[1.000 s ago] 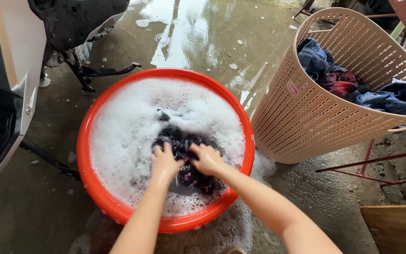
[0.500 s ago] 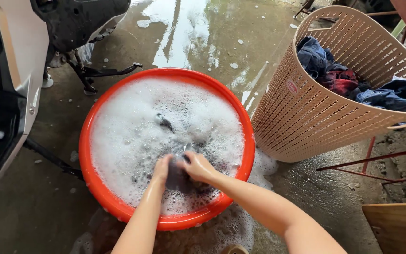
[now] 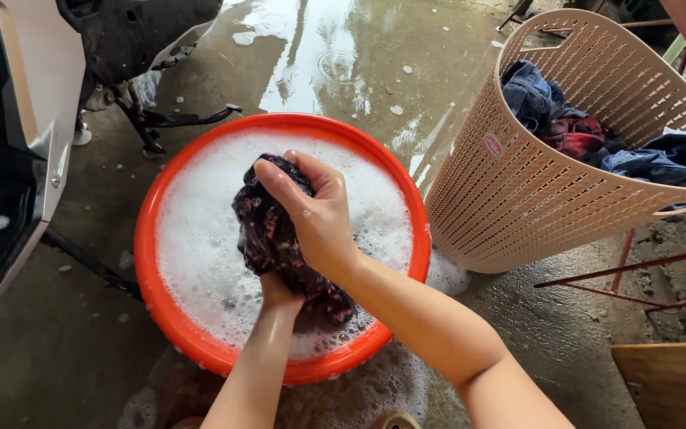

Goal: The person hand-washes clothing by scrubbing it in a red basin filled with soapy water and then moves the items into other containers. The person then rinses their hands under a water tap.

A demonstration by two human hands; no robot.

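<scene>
Dark floral garment (image 3: 267, 230) — wet, bunched — clenched tight in right hand (image 3: 319, 218) and left hand (image 3: 278, 290) grip.

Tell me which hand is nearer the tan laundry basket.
Right. The right hand grips the top of the dark patterned garment over the orange basin, on the side toward the laundry basket; the left hand holds the garment lower down, farther away.

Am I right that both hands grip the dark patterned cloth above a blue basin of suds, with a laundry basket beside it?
Not quite: the basin is red-orange, not blue, as the head view shows. The rest holds: the left hand and right hand grip the dark patterned cloth above the suds, with the beige laundry basket beside it.
</scene>
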